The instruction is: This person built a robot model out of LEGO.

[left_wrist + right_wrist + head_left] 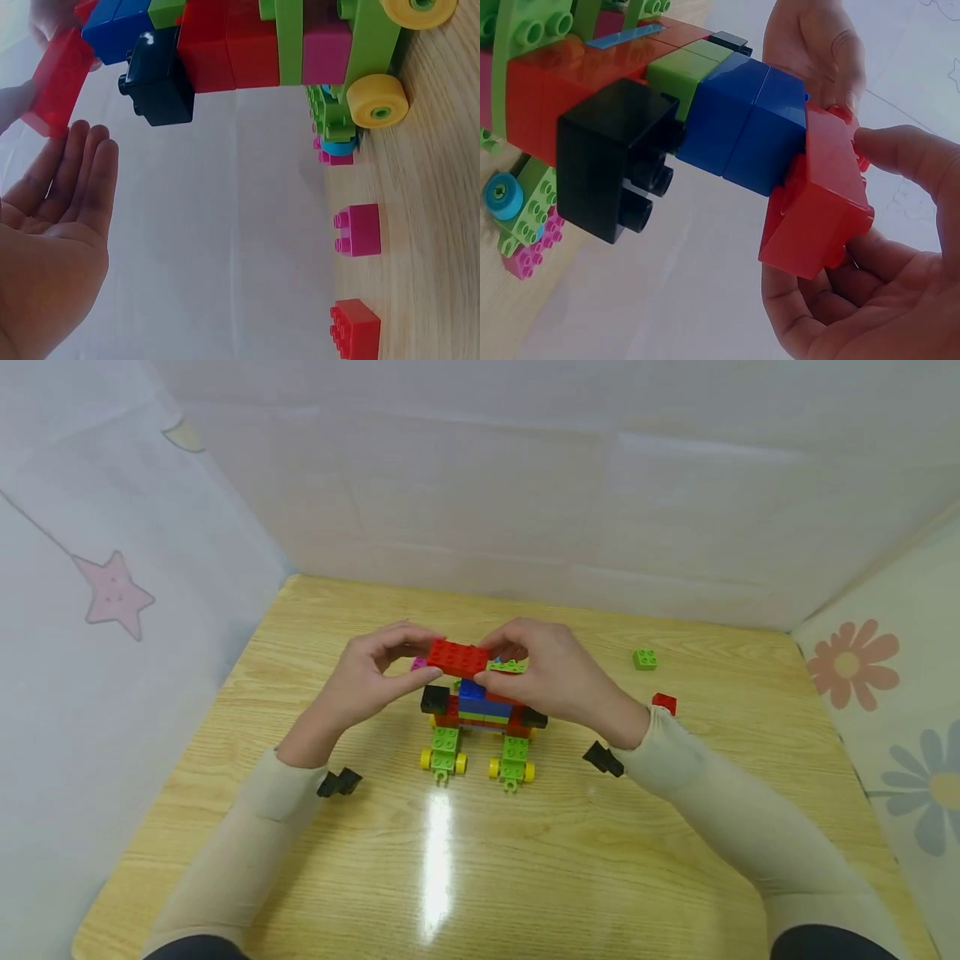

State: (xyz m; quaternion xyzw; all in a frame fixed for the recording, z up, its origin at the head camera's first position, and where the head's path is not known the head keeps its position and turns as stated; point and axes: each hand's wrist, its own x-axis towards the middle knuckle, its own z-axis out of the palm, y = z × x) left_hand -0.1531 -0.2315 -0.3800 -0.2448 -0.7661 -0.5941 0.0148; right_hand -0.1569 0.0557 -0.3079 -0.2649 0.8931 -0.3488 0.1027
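A long red brick (457, 657) is held just above a built model of toy bricks, studs up. My left hand (367, 672) pinches its left end between thumb and fingertips. At the other end, my right hand (555, 677) grips it with thumb and fingers. Below stand the model's blue bricks (480, 697), with a black brick (435, 699) at the left side and red bricks (225, 45) lower down. Green wheeled bases (446, 747) with yellow wheels (377, 100) carry the model. In the right wrist view, the red brick (832, 165) overlaps the blue ones; contact is unclear.
Black pieces (339, 782) lie left of the model, and another black piece (603, 759) lies near the right sleeve. A green brick (645, 659) and a small red brick (664, 702) sit to the right. A magenta brick (360, 230) stands on the wooden table (360, 877).
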